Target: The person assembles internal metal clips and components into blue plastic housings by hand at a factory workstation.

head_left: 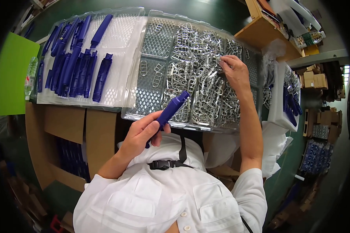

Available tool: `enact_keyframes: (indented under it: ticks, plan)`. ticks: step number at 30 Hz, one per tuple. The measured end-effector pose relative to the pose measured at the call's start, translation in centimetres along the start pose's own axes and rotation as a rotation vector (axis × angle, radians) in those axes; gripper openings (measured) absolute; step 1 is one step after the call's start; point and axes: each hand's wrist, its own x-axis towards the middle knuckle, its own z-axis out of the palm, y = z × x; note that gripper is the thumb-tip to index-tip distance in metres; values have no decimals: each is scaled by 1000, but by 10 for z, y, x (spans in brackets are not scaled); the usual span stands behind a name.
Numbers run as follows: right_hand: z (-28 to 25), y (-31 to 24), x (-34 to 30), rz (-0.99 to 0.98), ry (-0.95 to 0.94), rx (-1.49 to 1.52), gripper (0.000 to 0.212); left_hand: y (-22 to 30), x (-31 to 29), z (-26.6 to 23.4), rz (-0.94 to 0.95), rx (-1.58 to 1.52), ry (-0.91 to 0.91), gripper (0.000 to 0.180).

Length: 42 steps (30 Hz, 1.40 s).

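My left hand (140, 131) is closed around a long blue plastic shell (174, 105), held tilted, its far end over the near edge of a clear compartment tray (151, 93). Small silver metal buckles (206, 87) lie heaped across the tray's middle compartments. At the far side of the heap, my right hand (236, 74) pinches with thumb and fingers together. Whatever is between those fingertips is hidden among the shiny metal. A few loose buckles (158, 78) rest in the tray's left compartments.
Another clear tray (122, 50) on the left carries several blue shells (102, 77). Below it, an open cardboard box (95, 138) contains more blue pieces. A white foam box (278, 97) with metal and blue parts stands right. A plastic bottle (30, 77) is at far left.
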Motion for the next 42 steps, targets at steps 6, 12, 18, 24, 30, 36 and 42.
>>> enact_keyframes:
  ticks: [6,12,18,24,30,36,42]
  plan:
    - [-22,-39,-30,-68,95,284,26,2,14,-4,-23,-160,0,69]
    - [-42,-118,-90,-451,180,132,34,10,58,27,50,-270,15,57]
    - [-46,-138,-123,-594,177,57,40,20,53,54,32,-245,35,51]
    - [-47,-149,-146,-23,-55,794,39,2,45,56,168,-82,103,57]
    - [-51,-147,-149,32,101,886,27,9,37,51,114,-178,-43,53]
    - [-61,-176,-148,1,275,777,21,-5,25,40,18,-283,-235,48]
    - [-54,-179,-138,-207,281,327,20,-9,19,41,-56,-282,-219,36]
